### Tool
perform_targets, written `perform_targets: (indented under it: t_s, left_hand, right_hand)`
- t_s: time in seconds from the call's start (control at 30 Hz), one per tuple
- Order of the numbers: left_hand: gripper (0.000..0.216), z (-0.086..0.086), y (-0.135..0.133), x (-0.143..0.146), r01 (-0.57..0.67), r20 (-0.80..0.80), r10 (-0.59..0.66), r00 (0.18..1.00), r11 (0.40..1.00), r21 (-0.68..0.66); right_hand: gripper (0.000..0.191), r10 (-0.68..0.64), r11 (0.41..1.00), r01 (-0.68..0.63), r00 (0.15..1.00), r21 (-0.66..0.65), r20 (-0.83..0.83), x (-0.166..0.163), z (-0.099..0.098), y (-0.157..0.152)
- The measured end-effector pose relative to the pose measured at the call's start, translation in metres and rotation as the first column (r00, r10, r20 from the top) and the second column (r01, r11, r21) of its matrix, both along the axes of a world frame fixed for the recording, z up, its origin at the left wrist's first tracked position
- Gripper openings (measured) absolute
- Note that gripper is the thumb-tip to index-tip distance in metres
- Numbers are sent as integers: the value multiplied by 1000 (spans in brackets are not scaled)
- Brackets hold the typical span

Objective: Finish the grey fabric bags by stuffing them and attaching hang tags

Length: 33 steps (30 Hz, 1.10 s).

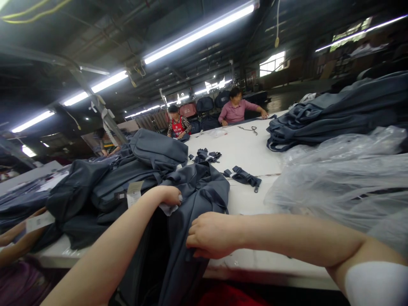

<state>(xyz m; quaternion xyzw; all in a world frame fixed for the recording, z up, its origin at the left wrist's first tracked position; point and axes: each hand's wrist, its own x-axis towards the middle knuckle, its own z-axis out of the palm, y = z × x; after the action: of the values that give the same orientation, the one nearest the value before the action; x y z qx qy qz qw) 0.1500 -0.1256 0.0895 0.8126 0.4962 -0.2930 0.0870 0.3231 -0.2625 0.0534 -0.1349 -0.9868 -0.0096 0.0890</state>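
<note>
A dark blue-grey bag lies over the table edge in front of me, its dark opening facing me. My left hand is closed at the upper rim of that opening, around a crumpled whitish piece that could be cloth or paper. On the bag's right side, my right hand has its fingers curled into the fabric; the fingertips are partly hidden. Just left of my left forearm, a tag hangs on another dark bag.
More bags are heaped at left and at right. Clear plastic sheeting covers the table's right side. Strap bundles lie on the white table. Co-workers sit at the far end; another person's arms reach in from the left.
</note>
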Motion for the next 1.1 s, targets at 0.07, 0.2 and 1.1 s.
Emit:
perform_targets:
  t_s: [0.07,0.2,1.1]
  left_hand:
    - [20,-1,0,3,2,-11,-2,1000,1000,9]
    - [26,-7,2,8,-15,-28,17,999,999,50]
    - [23,27,-77,-49,-372,659,-14,752,816,442]
  right_hand:
    - [21,3,1000,-3,1000,-12,5,2,-1,-1]
    - [22,-15,999,15,1000,-42,6,4,-5,-2]
    - [34,-189,980,197,923,-9,-334,-39,-3,123]
